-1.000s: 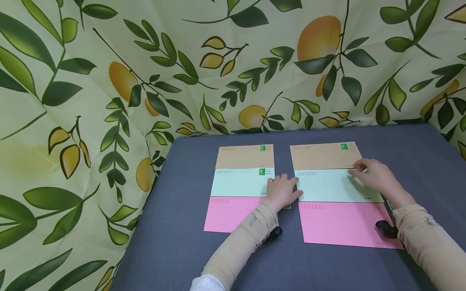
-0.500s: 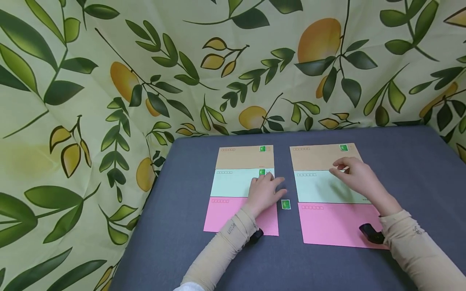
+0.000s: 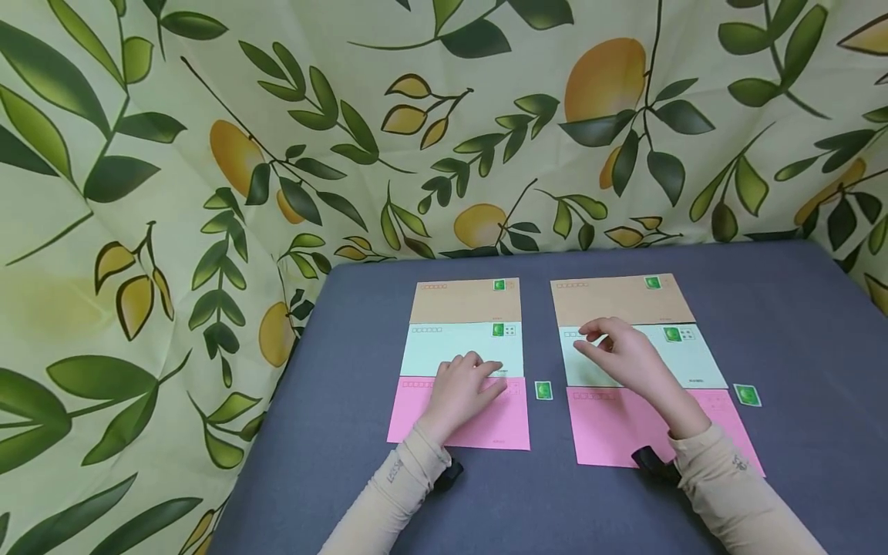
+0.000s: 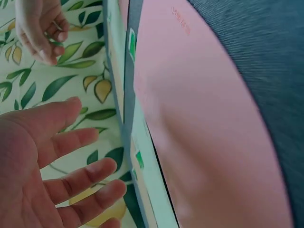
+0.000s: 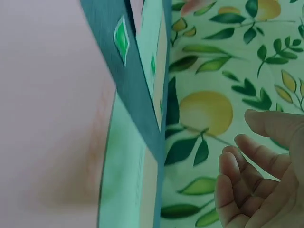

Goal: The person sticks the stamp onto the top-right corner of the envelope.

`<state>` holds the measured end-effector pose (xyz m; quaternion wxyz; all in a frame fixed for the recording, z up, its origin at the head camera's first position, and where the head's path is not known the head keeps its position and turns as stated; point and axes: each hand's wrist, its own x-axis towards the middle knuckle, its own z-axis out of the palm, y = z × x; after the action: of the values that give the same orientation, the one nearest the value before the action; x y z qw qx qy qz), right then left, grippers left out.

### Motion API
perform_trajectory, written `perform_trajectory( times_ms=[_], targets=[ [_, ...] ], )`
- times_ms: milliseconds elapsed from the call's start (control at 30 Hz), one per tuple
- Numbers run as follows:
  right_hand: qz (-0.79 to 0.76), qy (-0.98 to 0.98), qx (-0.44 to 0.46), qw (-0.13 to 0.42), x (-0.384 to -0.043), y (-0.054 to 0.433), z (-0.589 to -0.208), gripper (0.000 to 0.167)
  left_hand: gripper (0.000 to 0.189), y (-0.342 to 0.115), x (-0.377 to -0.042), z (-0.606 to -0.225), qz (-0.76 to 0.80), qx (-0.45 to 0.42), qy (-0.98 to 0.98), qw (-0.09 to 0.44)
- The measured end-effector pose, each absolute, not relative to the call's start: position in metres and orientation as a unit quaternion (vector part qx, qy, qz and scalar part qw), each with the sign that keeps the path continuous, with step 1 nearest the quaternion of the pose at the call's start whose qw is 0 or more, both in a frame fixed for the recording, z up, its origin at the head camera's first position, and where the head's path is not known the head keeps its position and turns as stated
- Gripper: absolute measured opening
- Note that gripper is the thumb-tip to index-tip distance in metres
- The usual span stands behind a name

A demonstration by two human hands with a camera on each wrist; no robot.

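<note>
My left hand (image 3: 458, 391) hovers over the left column of envelopes, overlapping the pink envelope (image 3: 499, 432) and the mint envelope (image 3: 426, 351). In the left wrist view its fingers (image 4: 90, 171) spread loosely with nothing between them. Over the right column, my right hand (image 3: 627, 361) overlaps another mint envelope (image 3: 694, 362) and a pink one (image 3: 728, 432). Its loosely bent fingers (image 5: 228, 164) hold nothing in the right wrist view. Green stamps sit at the upper right of both mint envelopes. One loose green stamp (image 3: 543, 391) lies between the columns, another (image 3: 748, 395) beyond the right column.
Brown envelopes (image 3: 444, 304) top both columns, each bearing a green stamp (image 3: 652, 283). Everything lies flat on a dark blue-grey cloth-covered table (image 3: 319, 447). Behind and to the left hangs a curtain (image 3: 333, 116) printed with leaves and fruit.
Both hands have drifted left, and the left one also nearer. The two loose stamps and the stamp on the right mint envelope are now uncovered.
</note>
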<state>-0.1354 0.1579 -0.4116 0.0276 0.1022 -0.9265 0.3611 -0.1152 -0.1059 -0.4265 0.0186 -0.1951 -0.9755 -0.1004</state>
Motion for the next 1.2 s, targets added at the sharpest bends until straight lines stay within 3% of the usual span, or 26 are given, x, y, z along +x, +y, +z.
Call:
perform_trajectory(
  times_ms=[367,633,1200],
  targets=[
    [0.38,-0.914,0.139,-0.019,-0.126,0.131,-0.429,0.021,0.035,-0.158,-0.099,-0.433,-0.128,-0.162,-0.978,0.015],
    [0.357,-0.917,0.17,-0.041,-0.126,0.111,-0.443,0.02,0.043,-0.194,-0.094,-0.439,-0.129,-0.104,-0.986,-0.024],
    [0.285,-0.934,0.208,-0.062,-0.125,0.106,-0.457,0.019,0.06,-0.217,-0.09,-0.443,-0.14,-0.018,-0.986,-0.091]
  ],
)
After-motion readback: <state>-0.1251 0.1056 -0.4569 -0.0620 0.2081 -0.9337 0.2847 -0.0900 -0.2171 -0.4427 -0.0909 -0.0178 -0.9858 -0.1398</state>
